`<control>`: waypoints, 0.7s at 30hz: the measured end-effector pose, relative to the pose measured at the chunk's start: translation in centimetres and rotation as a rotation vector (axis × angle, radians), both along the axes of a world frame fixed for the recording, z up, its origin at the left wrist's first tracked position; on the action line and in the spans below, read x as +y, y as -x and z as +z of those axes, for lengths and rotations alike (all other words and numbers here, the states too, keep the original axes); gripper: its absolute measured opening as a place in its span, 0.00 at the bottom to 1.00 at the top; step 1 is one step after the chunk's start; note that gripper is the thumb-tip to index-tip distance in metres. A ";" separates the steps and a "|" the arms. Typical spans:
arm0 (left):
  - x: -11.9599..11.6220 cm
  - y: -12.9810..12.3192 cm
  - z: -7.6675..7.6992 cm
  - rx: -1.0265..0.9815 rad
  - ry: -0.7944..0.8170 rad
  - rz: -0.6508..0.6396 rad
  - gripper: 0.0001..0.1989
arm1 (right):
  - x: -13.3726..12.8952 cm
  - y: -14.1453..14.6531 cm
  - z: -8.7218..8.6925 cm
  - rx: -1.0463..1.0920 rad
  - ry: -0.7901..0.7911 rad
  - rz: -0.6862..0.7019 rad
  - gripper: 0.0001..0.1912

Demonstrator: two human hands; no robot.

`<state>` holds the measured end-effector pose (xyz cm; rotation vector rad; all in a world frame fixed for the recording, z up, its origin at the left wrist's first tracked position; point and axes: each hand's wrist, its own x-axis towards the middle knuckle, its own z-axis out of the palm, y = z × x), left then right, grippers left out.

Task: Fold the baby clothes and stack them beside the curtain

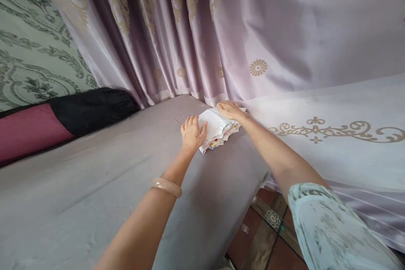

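Observation:
A folded white cloth bundle (212, 123) lies on the grey-covered bed (126, 181) near its far corner. Its near edge is layered and jagged, with spots of red and yellow; what exact kind of cloth it is, I cannot tell. My left hand (192, 133) is at the bundle's left end, fingers stretched out and thumb against its side. On the far right part of the bundle rests my right hand (230, 110), its fingers laid flat over the top. Neither hand is wrapped round anything. A pale bangle (166, 187) circles my left wrist.
Mauve curtains (177, 50) with gold patterns hang behind the bed and along its right side. A black and dark-pink padded item (91, 112) lies along the left edge by the patterned wall (34, 46). Brown floor tiles (262, 236) show below at right.

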<state>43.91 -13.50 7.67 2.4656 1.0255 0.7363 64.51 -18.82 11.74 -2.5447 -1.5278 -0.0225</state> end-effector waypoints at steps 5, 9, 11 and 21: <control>0.0 0.1 -1.0 0.221 0.065 -0.090 0.33 | 0.4 3.6 -0.9 0.080 0.030 0.067 0.32; 0.3 0.5 -1.8 0.221 0.093 -0.111 0.31 | 0.8 6.0 -2.0 -0.023 0.029 0.175 0.30; 0.6 0.8 -2.1 0.198 0.107 -0.136 0.30 | 1.0 6.7 -2.6 -0.063 0.027 0.195 0.28; 6.4 10.9 -5.1 0.244 0.048 0.139 0.27 | 1.0 6.2 -4.9 -0.222 -0.072 0.200 0.25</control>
